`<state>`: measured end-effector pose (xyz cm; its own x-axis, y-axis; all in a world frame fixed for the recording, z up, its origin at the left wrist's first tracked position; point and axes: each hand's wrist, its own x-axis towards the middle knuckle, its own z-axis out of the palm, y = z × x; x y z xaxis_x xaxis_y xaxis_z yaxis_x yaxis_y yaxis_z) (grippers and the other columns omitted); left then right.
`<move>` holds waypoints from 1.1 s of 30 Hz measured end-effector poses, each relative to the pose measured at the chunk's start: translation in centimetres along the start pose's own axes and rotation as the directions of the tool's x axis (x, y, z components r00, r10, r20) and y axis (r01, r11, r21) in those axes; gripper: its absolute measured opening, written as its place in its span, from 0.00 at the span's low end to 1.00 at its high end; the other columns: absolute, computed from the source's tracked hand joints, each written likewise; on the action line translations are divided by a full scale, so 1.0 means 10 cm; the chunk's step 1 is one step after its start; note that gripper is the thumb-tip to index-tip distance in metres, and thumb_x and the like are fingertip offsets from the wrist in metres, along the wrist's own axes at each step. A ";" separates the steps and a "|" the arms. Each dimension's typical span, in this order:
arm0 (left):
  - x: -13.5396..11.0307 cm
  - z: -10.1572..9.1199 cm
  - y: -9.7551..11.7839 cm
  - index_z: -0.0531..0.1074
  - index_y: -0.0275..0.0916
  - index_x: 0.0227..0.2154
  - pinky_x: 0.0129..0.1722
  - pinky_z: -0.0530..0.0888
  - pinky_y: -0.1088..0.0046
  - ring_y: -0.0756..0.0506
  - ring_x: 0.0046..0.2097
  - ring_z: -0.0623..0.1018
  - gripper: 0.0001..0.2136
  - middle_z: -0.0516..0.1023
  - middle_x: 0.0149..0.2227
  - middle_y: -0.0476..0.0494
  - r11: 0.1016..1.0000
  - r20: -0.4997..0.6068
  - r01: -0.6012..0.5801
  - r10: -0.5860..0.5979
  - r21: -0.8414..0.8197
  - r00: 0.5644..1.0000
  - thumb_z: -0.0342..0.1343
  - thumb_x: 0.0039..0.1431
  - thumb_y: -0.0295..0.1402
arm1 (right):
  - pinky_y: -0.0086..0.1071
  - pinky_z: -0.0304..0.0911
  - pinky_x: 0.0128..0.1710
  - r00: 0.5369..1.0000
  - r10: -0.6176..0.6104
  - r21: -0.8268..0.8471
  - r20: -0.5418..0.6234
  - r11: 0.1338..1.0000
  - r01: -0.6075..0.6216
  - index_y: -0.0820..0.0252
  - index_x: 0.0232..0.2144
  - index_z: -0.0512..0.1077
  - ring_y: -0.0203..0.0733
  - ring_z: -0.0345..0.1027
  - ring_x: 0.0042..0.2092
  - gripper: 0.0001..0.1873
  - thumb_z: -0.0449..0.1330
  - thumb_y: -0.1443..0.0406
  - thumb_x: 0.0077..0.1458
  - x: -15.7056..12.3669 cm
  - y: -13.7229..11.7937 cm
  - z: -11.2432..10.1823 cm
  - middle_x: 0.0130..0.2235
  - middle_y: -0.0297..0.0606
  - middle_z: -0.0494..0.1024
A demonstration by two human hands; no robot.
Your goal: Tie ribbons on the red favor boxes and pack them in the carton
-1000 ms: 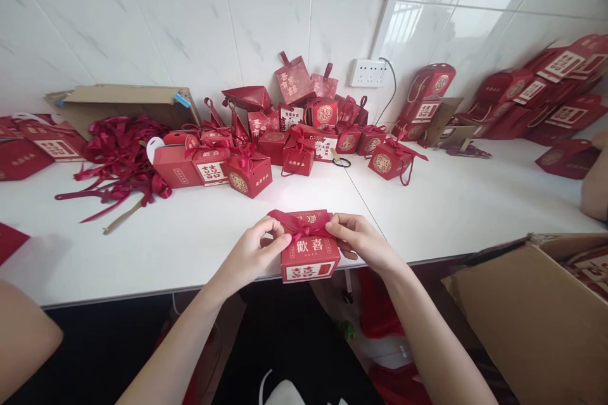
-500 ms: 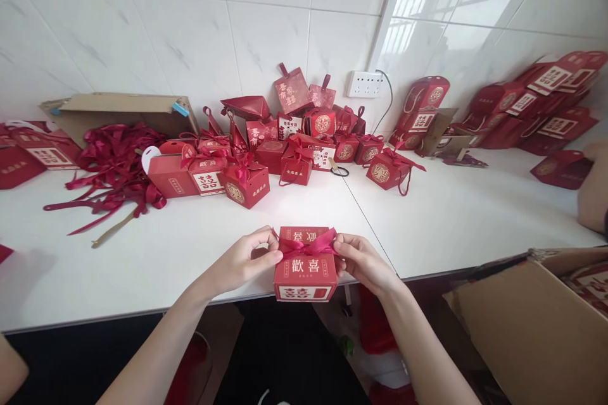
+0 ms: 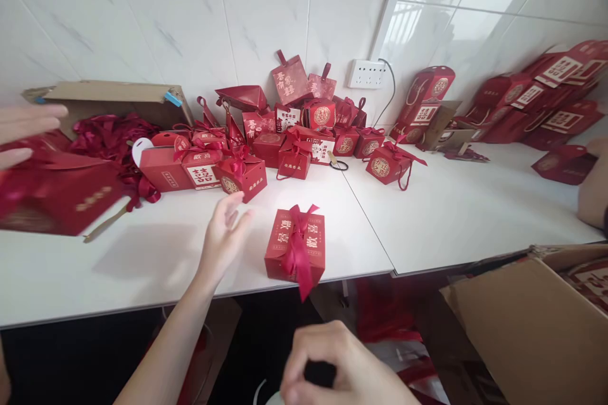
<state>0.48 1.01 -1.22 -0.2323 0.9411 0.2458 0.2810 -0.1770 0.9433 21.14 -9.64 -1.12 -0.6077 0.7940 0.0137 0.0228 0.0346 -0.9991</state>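
A red gift box (image 3: 277, 253) with gold characters sits by the table's front edge, a dark pink ribbon bow (image 3: 298, 243) tied over its top and one tail hanging down its front. My left hand (image 3: 223, 237) is left of it, above the table, fingers apart and holding nothing. Just beyond that hand stands a small red box with a bow (image 3: 244, 178). Closer to me, below the table edge, my right hand (image 3: 327, 361) is curled with thumb and fingers together; whatever is in it, if anything, is hidden. Neither hand touches the gift box.
Red boxes (image 3: 294, 155) crowd along the tiled wall, beside a pile of dark red ribbons (image 3: 107, 145). At the far left, another person's hand (image 3: 28, 123) is by a blurred red box (image 3: 61, 193). A cardboard carton (image 3: 532, 323) stands front right; another person's arm (image 3: 593, 183) shows beyond.
Both my hands have let go of the bow; the left moved up and left, the right came down toward me. The gift box has turned a quarter. Another person's hand and red box appeared left.
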 end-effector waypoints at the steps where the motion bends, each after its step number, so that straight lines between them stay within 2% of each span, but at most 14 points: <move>1: 0.00 -0.01 0.03 0.66 0.42 0.46 0.60 0.61 0.61 0.42 0.61 0.65 0.16 0.69 0.56 0.41 1.000 -0.033 -0.013 0.013 0.011 0.999 0.53 0.56 0.40 | 0.28 0.61 0.29 0.998 -0.050 0.034 0.045 0.998 0.049 0.58 0.22 0.71 0.36 0.68 0.28 0.13 0.60 0.58 0.54 -0.03 -0.05 -0.07 0.26 0.34 0.74; 3: -0.06 -0.02 0.11 0.67 0.42 0.45 0.60 0.61 0.61 0.41 0.60 0.65 0.14 0.70 0.54 0.41 0.996 0.071 -0.067 0.063 0.051 0.995 0.51 0.58 0.41 | 0.27 0.60 0.25 0.983 -0.156 0.064 -0.097 0.985 0.162 0.58 0.21 0.68 0.34 0.65 0.24 0.16 0.55 0.58 0.57 0.00 -0.12 -0.28 0.21 0.32 0.70; 5: -0.15 -0.01 0.18 0.68 0.42 0.45 0.61 0.61 0.61 0.41 0.60 0.65 0.15 0.69 0.55 0.42 0.987 0.267 -0.131 0.102 0.095 0.958 0.50 0.58 0.42 | 0.28 0.62 0.28 0.895 -0.210 -0.085 -0.393 0.978 0.192 0.57 0.22 0.67 0.35 0.65 0.26 0.15 0.53 0.59 0.59 0.14 -0.13 -0.51 0.22 0.32 0.69; 6: -0.19 0.01 0.21 0.68 0.42 0.47 0.61 0.61 0.61 0.41 0.61 0.64 0.15 0.68 0.56 0.42 0.981 0.352 -0.163 0.115 0.109 0.929 0.51 0.59 0.41 | 0.29 0.63 0.33 0.845 -0.230 -0.194 -0.483 0.969 0.153 0.57 0.24 0.68 0.36 0.67 0.31 0.13 0.53 0.60 0.59 0.25 -0.12 -0.62 0.27 0.33 0.72; 7: -0.21 0.02 0.22 0.67 0.43 0.48 0.61 0.60 0.62 0.41 0.61 0.64 0.16 0.67 0.57 0.42 0.974 0.416 -0.193 0.128 0.118 0.900 0.51 0.59 0.41 | 0.30 0.64 0.38 0.815 -0.263 -0.281 -0.516 0.951 0.129 0.57 0.29 0.70 0.38 0.68 0.37 0.10 0.54 0.60 0.58 0.37 -0.11 -0.71 0.33 0.35 0.74; 8: -0.20 0.03 0.22 0.67 0.44 0.50 0.61 0.60 0.62 0.42 0.62 0.63 0.17 0.66 0.58 0.42 0.968 0.467 -0.220 0.141 0.119 0.873 0.51 0.59 0.40 | 0.32 0.63 0.42 0.813 -0.269 -0.334 -0.516 0.937 0.098 0.57 0.35 0.71 0.39 0.67 0.43 0.09 0.54 0.59 0.58 0.49 -0.09 -0.77 0.39 0.38 0.74; 10: -0.14 0.03 0.20 0.67 0.45 0.51 0.62 0.60 0.62 0.41 0.63 0.61 0.17 0.64 0.60 0.43 0.962 0.551 -0.253 0.157 0.101 0.819 0.51 0.59 0.39 | 0.34 0.63 0.45 0.847 -0.212 -0.358 -0.488 0.933 0.027 0.58 0.43 0.69 0.41 0.66 0.48 0.15 0.52 0.57 0.58 0.70 -0.06 -0.84 0.47 0.41 0.72; 13: 0.01 0.00 0.17 0.69 0.46 0.51 0.61 0.62 0.61 0.40 0.63 0.61 0.17 0.63 0.61 0.44 0.970 0.629 -0.232 0.135 0.075 0.766 0.49 0.59 0.38 | 0.34 0.63 0.41 0.879 -0.119 -0.372 -0.462 0.926 -0.070 0.60 0.39 0.69 0.41 0.68 0.43 0.16 0.52 0.54 0.57 0.83 -0.02 -0.81 0.42 0.41 0.75; 15: 0.08 -0.02 0.17 0.71 0.45 0.49 0.60 0.62 0.60 0.39 0.62 0.62 0.16 0.65 0.60 0.43 0.967 0.613 -0.237 0.128 0.099 0.779 0.49 0.59 0.38 | 0.33 0.63 0.37 0.869 -0.130 -0.400 -0.478 0.913 -0.083 0.60 0.34 0.68 0.41 0.68 0.39 0.14 0.54 0.55 0.55 0.79 0.00 -0.75 0.36 0.39 0.75; 18: 0.05 -0.03 0.23 0.72 0.44 0.45 0.60 0.61 0.60 0.41 0.59 0.67 0.13 0.70 0.56 0.43 0.930 0.466 -0.306 0.182 0.205 0.866 0.49 0.59 0.38 | 0.32 0.61 0.32 0.829 -0.134 -0.393 -0.544 0.913 -0.111 0.59 0.32 0.66 0.39 0.66 0.33 0.11 0.56 0.56 0.54 0.62 0.01 -0.63 0.31 0.37 0.74; 20: -0.05 -0.02 0.29 0.72 0.43 0.41 0.57 0.63 0.60 0.42 0.55 0.70 0.12 0.73 0.50 0.44 0.881 0.372 -0.361 0.238 0.305 0.897 0.47 0.61 0.37 | 0.31 0.60 0.30 0.799 -0.136 -0.394 -0.585 0.909 -0.134 0.58 0.30 0.65 0.37 0.64 0.29 0.10 0.56 0.57 0.55 0.50 -0.01 -0.56 0.28 0.35 0.72; 22: -0.17 0.00 0.33 0.73 0.43 0.39 0.55 0.63 0.59 0.42 0.50 0.72 0.11 0.74 0.45 0.44 0.812 0.340 -0.420 0.293 0.405 0.893 0.47 0.61 0.37 | 0.30 0.58 0.28 0.790 -0.145 -0.403 -0.596 0.905 -0.139 0.57 0.28 0.63 0.36 0.61 0.27 0.11 0.55 0.57 0.56 0.41 -0.04 -0.51 0.25 0.32 0.69; 26: -0.30 -0.01 0.35 0.71 0.42 0.37 0.51 0.63 0.60 0.42 0.46 0.73 0.08 0.73 0.39 0.45 0.689 0.350 -0.504 0.365 0.521 0.862 0.49 0.59 0.36 | 0.28 0.55 0.27 0.811 -0.122 -0.398 -0.573 0.906 -0.144 0.58 0.24 0.62 0.34 0.58 0.26 0.13 0.52 0.58 0.58 0.34 -0.06 -0.47 0.23 0.31 0.66; 33: -0.26 -0.04 0.29 0.70 0.42 0.37 0.50 0.64 0.61 0.42 0.45 0.73 0.06 0.73 0.39 0.46 0.671 0.350 -0.510 0.372 0.539 0.860 0.51 0.59 0.36 | 0.27 0.53 0.25 0.839 -0.092 -0.410 -0.536 0.897 -0.163 0.57 0.23 0.59 0.34 0.56 0.25 0.13 0.52 0.60 0.58 0.29 -0.03 -0.46 0.22 0.29 0.63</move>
<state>1.58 -2.10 0.98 0.2308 0.8442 0.4838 0.8086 -0.4429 0.3872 23.01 -4.56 -0.59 -0.0870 0.9885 0.1240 0.4450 0.1499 -0.8829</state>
